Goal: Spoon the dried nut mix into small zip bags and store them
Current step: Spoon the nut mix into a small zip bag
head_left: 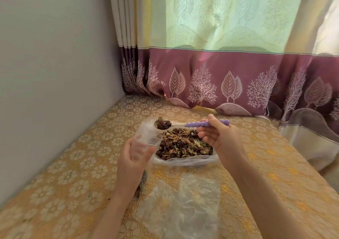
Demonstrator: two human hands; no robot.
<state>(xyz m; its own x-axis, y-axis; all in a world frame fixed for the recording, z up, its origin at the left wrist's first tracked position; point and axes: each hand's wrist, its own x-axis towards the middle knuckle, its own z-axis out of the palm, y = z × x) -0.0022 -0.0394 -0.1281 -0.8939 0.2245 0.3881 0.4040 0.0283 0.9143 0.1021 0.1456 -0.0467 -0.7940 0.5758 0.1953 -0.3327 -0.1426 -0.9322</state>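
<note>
Your right hand [217, 135] grips the purple handle of the spoon [194, 124], thumb on top, fingers curled beneath. The spoon runs out toward 9 o'clock from that hand; its bowl is loaded with nut mix and sits at the mouth of the small zip bag [146, 138]. Your left hand [134, 158] holds that clear bag, fingers and thumb curled around it, mouth tipped up toward 1 o'clock from the hand. The main heap of nut mix [184, 146] lies on a plastic sheet [183, 161] between your hands, at 3 o'clock from the left hand, just below the spoon. More clear plastic [181, 202] lies on the tablecloth [73, 174] at 6 o'clock from the heap. Curtain [220, 77] at 12 o'clock.
</note>
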